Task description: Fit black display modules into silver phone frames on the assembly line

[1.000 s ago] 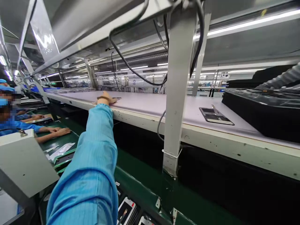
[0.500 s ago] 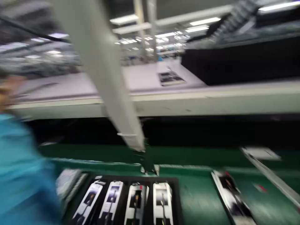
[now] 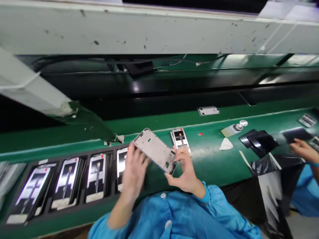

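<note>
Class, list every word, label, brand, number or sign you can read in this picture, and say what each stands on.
There are none that can be read.
Phone frame: no legible text.
Row of screens: any print is too small and blurred.
Bottle: any print is too blurred.

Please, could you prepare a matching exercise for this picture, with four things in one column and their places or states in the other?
Column 1
1. Phone frame
2. Black tray
3. Bottle
4. Horizontal beam

Column 2
A. Open, with its round lid beside the mouth
B. Whitish, with scattered dark marks
C. Between the person's left hand and right hand, tilted
D. Holding a row of stacked phone panels

Right pairs: 1-C, 2-D, 3-A, 4-B
</note>
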